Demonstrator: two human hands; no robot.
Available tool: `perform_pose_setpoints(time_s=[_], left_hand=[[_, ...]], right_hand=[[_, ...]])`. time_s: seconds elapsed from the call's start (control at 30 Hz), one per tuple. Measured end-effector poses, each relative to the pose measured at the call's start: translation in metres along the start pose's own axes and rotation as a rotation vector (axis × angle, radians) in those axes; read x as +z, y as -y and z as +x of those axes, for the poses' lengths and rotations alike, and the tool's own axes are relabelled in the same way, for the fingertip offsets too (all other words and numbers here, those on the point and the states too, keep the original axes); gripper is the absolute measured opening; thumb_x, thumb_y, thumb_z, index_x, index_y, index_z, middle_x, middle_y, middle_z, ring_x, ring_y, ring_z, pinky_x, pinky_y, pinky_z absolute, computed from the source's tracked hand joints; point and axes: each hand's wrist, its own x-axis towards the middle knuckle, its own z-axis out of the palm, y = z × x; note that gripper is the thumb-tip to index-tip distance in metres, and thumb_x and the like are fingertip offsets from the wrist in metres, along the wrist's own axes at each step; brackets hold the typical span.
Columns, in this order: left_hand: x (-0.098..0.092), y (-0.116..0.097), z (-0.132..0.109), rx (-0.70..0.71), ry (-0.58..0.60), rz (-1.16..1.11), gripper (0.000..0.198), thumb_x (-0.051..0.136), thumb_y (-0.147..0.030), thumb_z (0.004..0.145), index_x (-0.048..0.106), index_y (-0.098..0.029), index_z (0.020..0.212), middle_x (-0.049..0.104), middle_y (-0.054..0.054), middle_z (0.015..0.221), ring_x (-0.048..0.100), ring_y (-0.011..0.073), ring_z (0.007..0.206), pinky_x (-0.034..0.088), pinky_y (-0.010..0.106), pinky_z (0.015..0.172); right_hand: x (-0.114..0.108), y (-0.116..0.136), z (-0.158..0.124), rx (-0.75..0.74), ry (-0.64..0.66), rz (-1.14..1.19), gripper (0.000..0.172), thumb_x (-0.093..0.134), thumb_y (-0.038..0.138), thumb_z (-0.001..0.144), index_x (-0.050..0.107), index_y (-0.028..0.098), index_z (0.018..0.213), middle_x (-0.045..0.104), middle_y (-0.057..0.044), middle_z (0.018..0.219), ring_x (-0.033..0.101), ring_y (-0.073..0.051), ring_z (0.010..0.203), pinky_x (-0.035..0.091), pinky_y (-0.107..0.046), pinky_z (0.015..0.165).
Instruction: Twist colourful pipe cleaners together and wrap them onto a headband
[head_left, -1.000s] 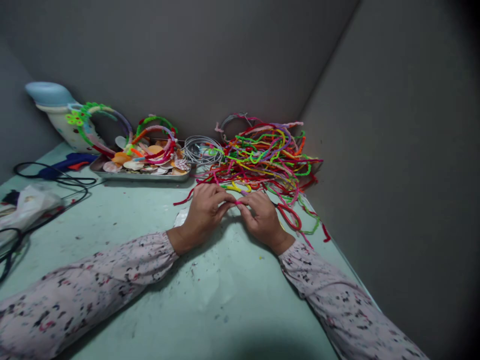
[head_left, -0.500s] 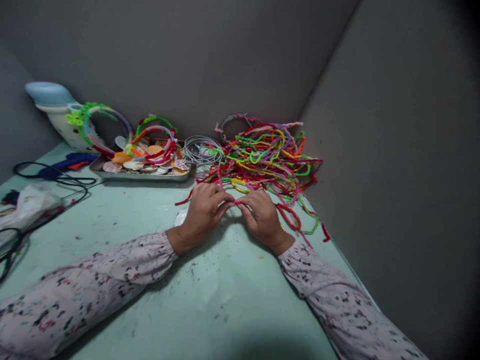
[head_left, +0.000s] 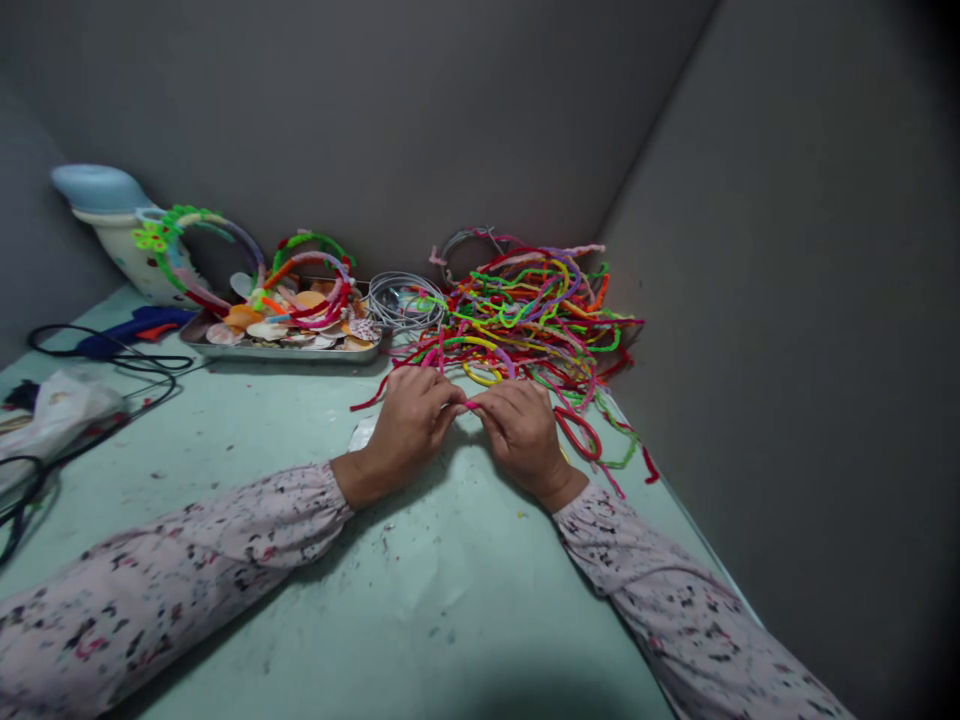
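Both hands are closed in a pinch at the middle of the table. Between their fingertips shows a short pink stretch of pipe cleaner. My left hand grips it from the left, and my right hand from the right, fingertips almost touching. Just behind the hands rises a coloured arc, yellow-green in the middle and purple at its right end; it seems to belong to a hoop whose lower part the hands hide. A pink strand stands up behind my left hand.
A heap of coloured pipe cleaners lies behind the hands. Left of it are a wire coil and a metal tray of shells with wrapped hoops. Farther left are a blue tool, black cable and a plastic bag.
The coloured arc has come up into view behind my hands. Both hands stay in nearly the same place, still pinching the pink piece, with slight finger movement.
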Motion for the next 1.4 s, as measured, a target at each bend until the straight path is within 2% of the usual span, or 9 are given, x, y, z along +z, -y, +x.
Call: perform_pose_setpoints(time_s=[0.13,0.37,0.73,1.17,1.4], left_hand=[[0.0002,-0.0002,0.0004,-0.006,0.018,0.004,0.019,0.049,-0.032,0.093,0.062,-0.018,0.089,0.062,0.004,0.086,0.052,0.0201,0.085,0.033,0.036,0.079],[0.0033,0.0019,-0.0008,-0.014,-0.039,0.014,0.018,0.052,-0.034,0.091,0.064,-0.021,0.092,0.064,0.003,0.087,0.053,0.0201,0.085,0.032,0.037,0.080],[-0.0025,-0.0023,0.0006,0.000,0.033,0.012,0.017,0.050,-0.029,0.091,0.063,-0.019,0.088,0.064,0.004,0.087,0.053,0.0206,0.086,0.032,0.039,0.084],[-0.0006,0.0000,0.0013,0.009,0.053,0.025,0.024,0.044,-0.033,0.094,0.062,-0.018,0.087,0.063,0.005,0.084,0.052,0.0207,0.084,0.033,0.039,0.082],[-0.0001,0.0004,0.0006,-0.002,0.061,-0.012,0.021,0.047,-0.031,0.093,0.062,-0.018,0.086,0.063,0.004,0.082,0.052,0.0202,0.082,0.034,0.039,0.082]], right_hand=[[0.0001,0.0005,-0.0001,0.007,0.001,-0.012,0.012,0.053,0.022,0.092,0.063,0.021,0.097,0.068,-0.003,0.093,0.056,-0.020,0.094,0.037,-0.037,0.088],[0.0011,-0.0004,-0.0013,0.043,0.009,0.005,0.012,0.052,0.024,0.092,0.063,0.022,0.097,0.068,-0.004,0.093,0.056,-0.021,0.095,0.038,-0.038,0.088],[0.0004,-0.0001,-0.0005,0.006,0.011,0.014,0.013,0.052,0.023,0.092,0.062,0.022,0.099,0.068,-0.004,0.094,0.055,-0.021,0.095,0.037,-0.039,0.088],[0.0015,-0.0004,-0.0009,0.025,0.027,0.031,0.011,0.053,0.023,0.091,0.062,0.022,0.098,0.068,-0.004,0.094,0.055,-0.021,0.095,0.038,-0.039,0.088],[0.0016,0.0007,-0.0013,0.036,0.034,0.033,0.013,0.050,0.024,0.093,0.062,0.022,0.097,0.067,-0.005,0.094,0.055,-0.021,0.095,0.038,-0.039,0.088]])
